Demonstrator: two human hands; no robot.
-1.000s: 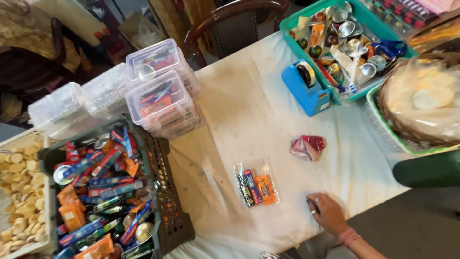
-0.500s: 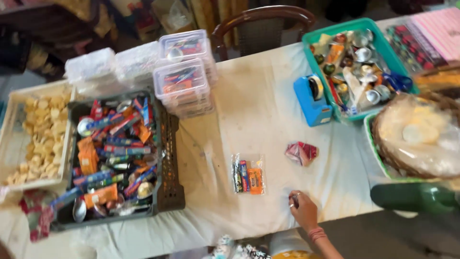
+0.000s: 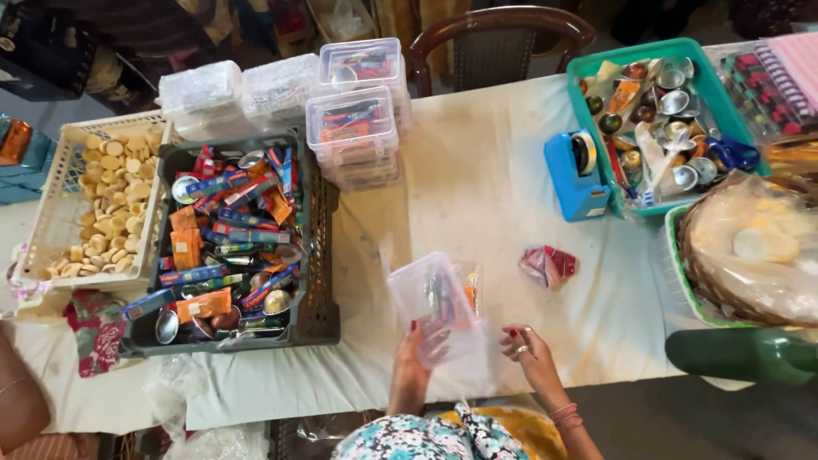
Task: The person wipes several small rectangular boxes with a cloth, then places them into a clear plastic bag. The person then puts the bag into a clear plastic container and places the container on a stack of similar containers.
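- We hold a clear plastic box point(image 3: 433, 305) in our left hand point(image 3: 415, 356), fingers closed on its lower edge; it sits tilted above the white tablecloth point(image 3: 477, 187), over a small packet of sweets point(image 3: 464, 290) lying just behind it.
- Our right hand point(image 3: 528, 349) rests loosely open on the cloth just beside the box, gripping nothing.
- The hold looks thin; with only 1 hand at 1 edge, we judge the box could tip or slip, perhaps onto the packet.
- The dark crate point(image 3: 317, 255) stands close on the left; a wide swing could knock it.
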